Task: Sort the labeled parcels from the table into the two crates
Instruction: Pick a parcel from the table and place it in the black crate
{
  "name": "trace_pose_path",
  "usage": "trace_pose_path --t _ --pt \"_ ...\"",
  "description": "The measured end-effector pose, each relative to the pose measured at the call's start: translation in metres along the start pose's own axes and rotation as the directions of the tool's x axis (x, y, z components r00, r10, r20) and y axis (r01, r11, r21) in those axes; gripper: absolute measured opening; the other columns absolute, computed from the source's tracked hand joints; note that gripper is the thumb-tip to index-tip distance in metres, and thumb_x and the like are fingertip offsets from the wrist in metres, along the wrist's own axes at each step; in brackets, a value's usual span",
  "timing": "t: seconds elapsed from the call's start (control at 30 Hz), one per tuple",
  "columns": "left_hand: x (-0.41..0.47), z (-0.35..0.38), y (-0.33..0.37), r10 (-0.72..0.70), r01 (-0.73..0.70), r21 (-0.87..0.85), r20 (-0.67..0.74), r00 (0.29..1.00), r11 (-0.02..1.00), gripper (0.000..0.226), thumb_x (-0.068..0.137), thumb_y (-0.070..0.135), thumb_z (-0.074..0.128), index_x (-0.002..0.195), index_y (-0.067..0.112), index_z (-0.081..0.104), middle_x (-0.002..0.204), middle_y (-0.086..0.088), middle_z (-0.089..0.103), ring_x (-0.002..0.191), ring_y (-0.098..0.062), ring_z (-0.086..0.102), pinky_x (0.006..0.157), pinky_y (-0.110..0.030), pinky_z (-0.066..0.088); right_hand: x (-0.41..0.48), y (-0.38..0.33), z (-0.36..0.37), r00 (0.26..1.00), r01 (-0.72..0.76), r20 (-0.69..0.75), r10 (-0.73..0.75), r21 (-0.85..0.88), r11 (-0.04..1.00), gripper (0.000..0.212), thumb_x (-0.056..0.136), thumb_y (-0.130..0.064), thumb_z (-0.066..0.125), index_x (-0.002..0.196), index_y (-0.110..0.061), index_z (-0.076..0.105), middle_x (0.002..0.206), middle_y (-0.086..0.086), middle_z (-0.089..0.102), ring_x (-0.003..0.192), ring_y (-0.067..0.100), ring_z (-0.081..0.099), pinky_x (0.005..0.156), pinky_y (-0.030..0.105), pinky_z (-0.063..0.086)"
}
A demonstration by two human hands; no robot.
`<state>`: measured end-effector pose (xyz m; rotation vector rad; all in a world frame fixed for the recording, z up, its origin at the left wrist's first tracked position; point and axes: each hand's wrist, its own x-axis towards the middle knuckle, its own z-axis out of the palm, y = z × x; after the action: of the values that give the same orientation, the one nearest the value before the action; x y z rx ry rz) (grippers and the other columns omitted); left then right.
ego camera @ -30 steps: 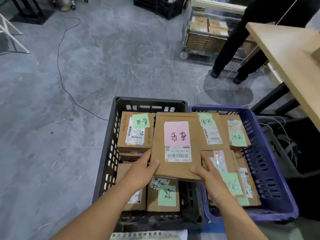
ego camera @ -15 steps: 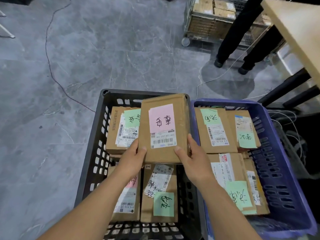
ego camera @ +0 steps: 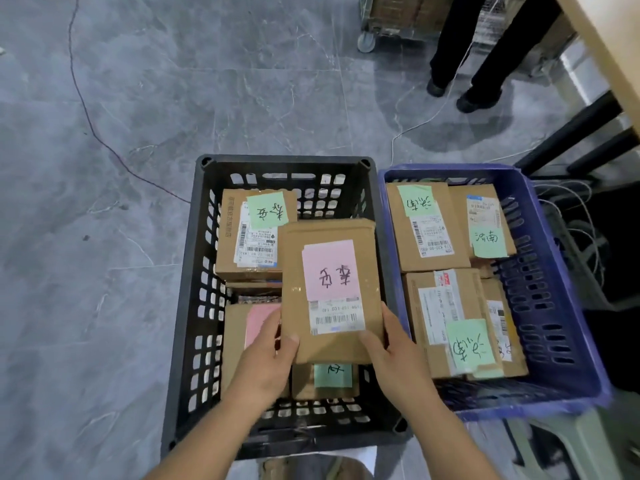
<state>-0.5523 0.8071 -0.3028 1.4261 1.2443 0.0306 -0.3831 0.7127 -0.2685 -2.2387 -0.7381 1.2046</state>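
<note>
Pinching the near corners of the pink-labelled parcel (ego camera: pixel 329 292), the left hand (ego camera: pixel 266 365) has its 7 o'clock corner and the right hand (ego camera: pixel 398 362) its 5 o'clock corner. Each thumb lies on top, and the fingers pass under the cardboard out of sight. The parcel lies flat, label up, over the right half of the black crate (ego camera: pixel 204 306); I cannot tell whether it rests on the boxes below.

From under its 6 o'clock edge a near green-labelled parcel (ego camera: pixel 332 377) peeks out. At its 9 o'clock lies a second pink-labelled parcel (ego camera: pixel 254 322), partly covered by the left hand. At 11 o'clock a far green-labelled parcel (ego camera: pixel 254 237) tops a stack by the crate's far wall.

Just beside the black crate, at 3 o'clock, stands the blue crate (ego camera: pixel 540 306), with several green-labelled parcels (ego camera: pixel 426 230) inside. Farther off at 1 o'clock, a person in dark trousers (ego camera: pixel 464 39) stands on the grey floor (ego camera: pixel 138 98) near a wheeled cart (ego camera: pixel 398 15). A pale wooden surface (ego camera: pixel 620 53) edges in at 2 o'clock.
</note>
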Motion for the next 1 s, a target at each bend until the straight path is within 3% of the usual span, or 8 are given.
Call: trace_pose_path --t 0.13,0.3,0.47,0.57,0.63,0.73,0.83,1.0 --pt "-0.030 0.010 -0.014 -0.046 0.047 -0.001 0.047 0.998 0.999 0.043 0.100 0.033 0.043 0.136 0.049 0.026 0.112 0.030 0.053 0.090 0.015 0.055 0.076 -0.014 0.043 -0.023 0.019 0.008 0.996 -0.064 0.052 0.069 -0.103 0.993 0.041 0.101 -0.027 0.045 0.136 -0.042 0.031 0.107 -0.024 0.050 0.094 0.000 0.052 0.080 0.018 0.043" --pt "-0.043 0.017 -0.033 -0.097 0.092 0.063 0.070 0.993 0.994 0.044 0.099 0.030 0.047 0.138 0.038 0.031 0.115 0.025 0.054 0.102 0.001 0.055 0.083 -0.016 0.039 -0.036 0.033 0.023 0.984 -0.137 0.087 0.156 -0.191 0.972 0.050 0.101 -0.028 0.045 0.146 -0.032 0.024 0.126 -0.013 0.055 0.104 0.010 0.053 0.094 0.028 0.047" --pt "-0.040 0.023 -0.049 -0.145 0.126 0.179 0.095 0.985 0.976 0.048 0.099 0.033 0.045 0.143 0.030 0.027 0.122 0.016 0.056 0.105 -0.007 0.055 0.089 -0.023 0.043 -0.034 0.036 0.036 0.980 -0.157 0.061 0.187 -0.328 0.931 0.060 0.102 -0.028 0.043 0.153 -0.019 0.011 0.140 -0.004 0.050 0.117 0.017 0.055 0.091 0.028 0.047" --pt "-0.029 0.027 -0.050 -0.163 0.137 0.217 0.108 0.981 0.967 0.045 0.100 0.029 0.043 0.142 0.029 0.027 0.117 0.009 0.059 0.096 -0.011 0.058 0.084 -0.027 0.046 -0.025 0.037 0.045 0.980 -0.151 0.028 0.196 -0.538 0.829 0.071 0.103 -0.034 0.038 0.154 -0.007 -0.003 0.143 0.004 0.046 0.116 0.018 0.057 0.085 0.026 0.048" --pt "-0.021 0.029 -0.048 -0.151 0.119 0.234 0.123 0.981 0.965 0.043 0.100 0.027 0.041 0.141 0.030 0.028 0.124 0.006 0.058 0.099 -0.012 0.056 0.086 -0.026 0.044 -0.020 0.039 0.051 0.980 -0.137 0.019 0.199 -0.659 0.740 0.069 0.102 -0.031 0.038 0.152 -0.002 0.000 0.139 0.008 0.049 0.115 0.020 0.058 0.084 0.027 0.048" --pt "-0.015 0.030 -0.046 -0.154 0.099 0.297 0.167 0.974 0.950 0.045 0.099 0.024 0.045 0.140 0.031 0.028 0.133 0.006 0.053 0.112 -0.013 0.052 0.092 -0.022 0.040 -0.015 0.037 0.054 0.975 -0.147 0.011 0.221 -0.714 0.685 0.052 0.099 -0.019 0.041 0.145 -0.004 0.020 0.134 0.009 0.051 0.116 0.022 0.057 0.085 0.028 0.048" --pt "-0.014 0.024 -0.048 -0.152 0.075 0.321 0.222 0.963 0.944 0.053 0.099 0.026 0.045 0.146 0.031 0.022 0.141 0.006 0.047 0.123 -0.013 0.048 0.099 -0.021 0.035 -0.011 0.035 0.055 0.969 -0.155 0.018 0.245 -0.729 0.666 0.044 0.099 -0.019 0.041 0.140 -0.007 0.028 0.136 0.009 0.049 0.119 0.023 0.056 0.086 0.029 0.048" --pt "0.001 -0.005 -0.046 -0.088 0.034 0.351 0.139 0.986 0.936 0.065 0.098 0.027 0.048 0.152 0.024 0.013 0.151 0.000 0.035 0.134 -0.016 0.039 0.108 -0.026 0.031 -0.005 0.026 0.054 0.963 -0.200 -0.004 0.268 -0.679 0.707 0.059 0.098 -0.028 0.046 0.147 -0.013 0.016 0.134 0.009 0.046 0.120 0.024 0.052 0.086 0.033 0.048"
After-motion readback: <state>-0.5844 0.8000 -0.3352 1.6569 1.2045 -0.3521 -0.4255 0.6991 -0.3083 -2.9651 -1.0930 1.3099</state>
